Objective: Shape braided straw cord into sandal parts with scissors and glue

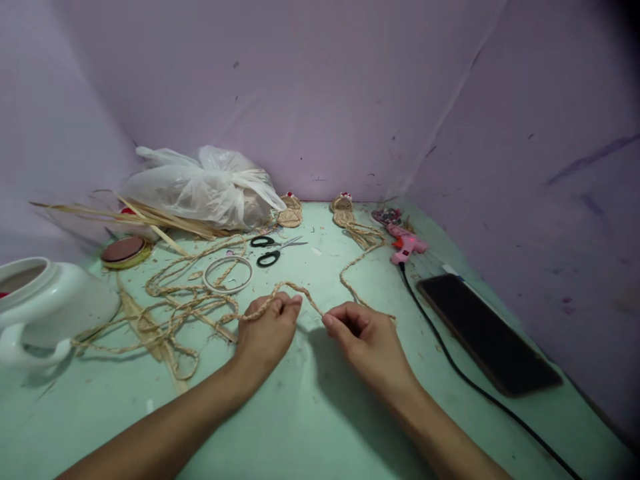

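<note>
My left hand (267, 327) is closed on a braided straw rope (300, 291), pinching it between thumb and fingers. My right hand (363, 333) is curled shut on the same rope a short way to the right. The stretch between the hands arches up over the green table (310, 413). Leftward the rope runs into a loose tangle (175, 300); rightward it leads back toward a small woven piece (343, 208) by the wall.
Black scissors (273, 248), a white ring (229, 274), a tape roll (123, 251), a plastic bag (205, 183) and dry straw strips lie behind. A white pot (45, 300) stands at left. A pink glue gun (406, 245) with black cord and a dark phone (487, 333) lie at right.
</note>
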Action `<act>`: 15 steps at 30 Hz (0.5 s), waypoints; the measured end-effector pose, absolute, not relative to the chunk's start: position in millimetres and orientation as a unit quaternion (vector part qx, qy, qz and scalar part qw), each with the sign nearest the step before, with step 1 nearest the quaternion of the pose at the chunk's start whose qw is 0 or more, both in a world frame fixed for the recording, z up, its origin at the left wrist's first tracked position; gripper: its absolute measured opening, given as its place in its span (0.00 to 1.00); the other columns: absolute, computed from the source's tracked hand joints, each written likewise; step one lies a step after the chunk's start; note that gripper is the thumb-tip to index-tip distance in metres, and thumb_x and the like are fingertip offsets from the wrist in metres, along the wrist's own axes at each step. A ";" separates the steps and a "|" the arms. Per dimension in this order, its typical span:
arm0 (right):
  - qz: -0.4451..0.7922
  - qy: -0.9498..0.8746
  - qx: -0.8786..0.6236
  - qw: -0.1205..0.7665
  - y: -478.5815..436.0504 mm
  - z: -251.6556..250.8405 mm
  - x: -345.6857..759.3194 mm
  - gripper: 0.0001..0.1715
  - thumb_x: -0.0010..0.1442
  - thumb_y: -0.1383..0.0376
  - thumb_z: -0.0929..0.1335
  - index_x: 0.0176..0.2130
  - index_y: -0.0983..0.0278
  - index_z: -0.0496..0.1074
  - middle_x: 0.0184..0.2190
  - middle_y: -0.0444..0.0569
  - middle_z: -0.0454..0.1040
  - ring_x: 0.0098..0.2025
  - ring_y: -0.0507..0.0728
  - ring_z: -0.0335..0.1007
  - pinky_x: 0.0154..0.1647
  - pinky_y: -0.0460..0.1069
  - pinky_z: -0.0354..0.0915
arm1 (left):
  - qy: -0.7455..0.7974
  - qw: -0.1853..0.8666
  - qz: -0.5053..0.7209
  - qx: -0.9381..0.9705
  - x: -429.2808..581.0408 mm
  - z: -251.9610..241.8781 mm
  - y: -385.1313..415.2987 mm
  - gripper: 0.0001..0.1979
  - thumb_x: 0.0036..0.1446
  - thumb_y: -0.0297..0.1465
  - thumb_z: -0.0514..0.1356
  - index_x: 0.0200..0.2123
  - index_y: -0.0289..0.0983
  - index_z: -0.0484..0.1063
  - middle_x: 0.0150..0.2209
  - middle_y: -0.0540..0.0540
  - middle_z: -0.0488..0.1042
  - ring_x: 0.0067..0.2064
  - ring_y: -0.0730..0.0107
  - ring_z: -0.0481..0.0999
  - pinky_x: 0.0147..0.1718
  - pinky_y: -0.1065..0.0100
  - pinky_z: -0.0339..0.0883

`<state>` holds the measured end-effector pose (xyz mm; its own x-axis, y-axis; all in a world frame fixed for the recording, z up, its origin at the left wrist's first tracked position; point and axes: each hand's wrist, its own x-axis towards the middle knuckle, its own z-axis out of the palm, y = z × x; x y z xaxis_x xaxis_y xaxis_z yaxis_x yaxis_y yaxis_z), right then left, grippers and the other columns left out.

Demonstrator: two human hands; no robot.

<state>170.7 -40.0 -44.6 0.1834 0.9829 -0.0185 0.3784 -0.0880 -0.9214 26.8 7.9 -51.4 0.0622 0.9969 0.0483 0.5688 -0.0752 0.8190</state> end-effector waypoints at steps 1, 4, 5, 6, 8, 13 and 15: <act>0.323 -0.545 -0.648 0.423 -40.6 -45.9 171.3 0.09 0.52 0.63 0.66 0.25 0.64 0.72 0.19 0.44 0.71 0.22 0.51 0.62 0.24 0.46 0.57 | 0.614 0.309 0.312 0.656 27.9 -51.0 7.0 0.07 0.48 0.32 0.55 0.21 0.40 0.69 0.24 0.49 0.71 0.32 0.62 0.69 0.31 0.65 0.60; 0.265 -0.564 -0.655 0.426 -42.8 -46.9 172.2 0.09 0.53 0.62 0.66 0.27 0.64 0.73 0.20 0.45 0.72 0.22 0.52 0.63 0.24 0.46 0.58 | 0.623 0.325 0.305 0.642 31.8 -50.5 3.6 0.06 0.46 0.29 0.55 0.29 0.40 0.71 0.34 0.47 0.73 0.39 0.61 0.70 0.37 0.64 0.61; 0.255 -0.565 -0.656 0.430 -43.3 -46.7 172.2 0.09 0.53 0.62 0.67 0.27 0.64 0.73 0.21 0.45 0.72 0.22 0.52 0.63 0.24 0.46 0.58 | 0.610 0.363 0.320 0.627 32.9 -50.4 2.5 0.07 0.46 0.29 0.55 0.30 0.39 0.72 0.35 0.46 0.73 0.39 0.63 0.70 0.35 0.65 0.62; 0.248 -0.566 -0.655 0.434 -43.8 -46.3 172.2 0.08 0.53 0.62 0.67 0.27 0.64 0.73 0.21 0.45 0.72 0.22 0.52 0.63 0.24 0.46 0.58 | 0.594 0.414 0.332 0.605 33.8 -50.1 1.3 0.08 0.45 0.30 0.56 0.32 0.38 0.71 0.34 0.46 0.72 0.35 0.65 0.70 0.31 0.67 0.63; 0.234 -0.571 -0.653 0.439 -44.5 -45.8 171.8 0.08 0.53 0.63 0.67 0.27 0.64 0.73 0.21 0.45 0.72 0.22 0.51 0.63 0.25 0.46 0.58 | 0.545 0.527 0.353 0.548 34.8 -49.2 -0.8 0.10 0.43 0.30 0.57 0.33 0.36 0.70 0.30 0.48 0.70 0.25 0.73 0.67 0.21 0.72 0.59; 0.236 -0.583 -0.645 0.433 -45.2 -46.1 169.3 0.08 0.54 0.63 0.66 0.28 0.64 0.73 0.22 0.45 0.72 0.23 0.51 0.63 0.25 0.46 0.57 | 0.445 0.651 0.393 0.473 35.7 -47.9 -1.4 0.12 0.43 0.34 0.62 0.31 0.33 0.69 0.22 0.54 0.66 0.16 0.84 0.57 0.14 0.77 0.46; 0.274 -0.577 -0.637 0.431 -44.2 -46.4 168.6 0.10 0.54 0.62 0.65 0.27 0.64 0.73 0.21 0.44 0.71 0.22 0.51 0.62 0.24 0.45 0.56 | 0.445 0.653 0.398 0.466 36.3 -48.6 0.3 0.13 0.42 0.36 0.63 0.29 0.33 0.69 0.18 0.56 0.63 0.15 0.84 0.55 0.13 0.78 0.44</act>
